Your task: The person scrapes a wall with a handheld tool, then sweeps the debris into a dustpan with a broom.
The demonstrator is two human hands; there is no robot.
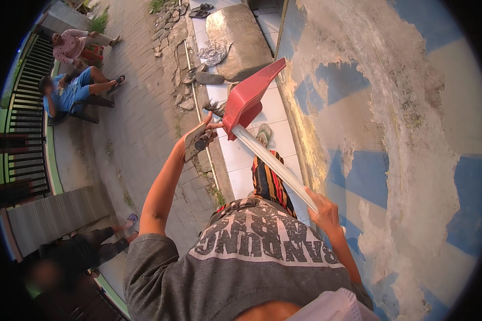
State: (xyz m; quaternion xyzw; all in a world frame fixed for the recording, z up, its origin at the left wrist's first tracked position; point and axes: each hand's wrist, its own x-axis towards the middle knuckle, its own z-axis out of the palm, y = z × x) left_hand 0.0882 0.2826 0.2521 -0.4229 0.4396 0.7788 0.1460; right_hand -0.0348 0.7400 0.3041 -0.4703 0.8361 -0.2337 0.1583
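My right hand (325,211) is wrapped round the long whitish handle (276,167) of a red dustpan (247,99). The pan is raised ahead of me, tilted, over the white tiles. My left hand (213,127) is closed on a flat tan-grey plate with a dark round handle (201,143), which looks like a plastering trowel. Some of its fingers reach to the dustpan's near left edge. Dark bristles (216,108) with a light blue part show just beyond these fingers, partly hidden by the pan. Whether the left hand also holds them is unclear.
A peeling blue and grey wall (359,117) rises on my right. Along the tiled strip (238,160) lie a slab (240,40), a crumpled cloth (215,52) and several sandals (209,78). Loose stones border the paved lane (131,107). People sit at the left, one in blue (69,95).
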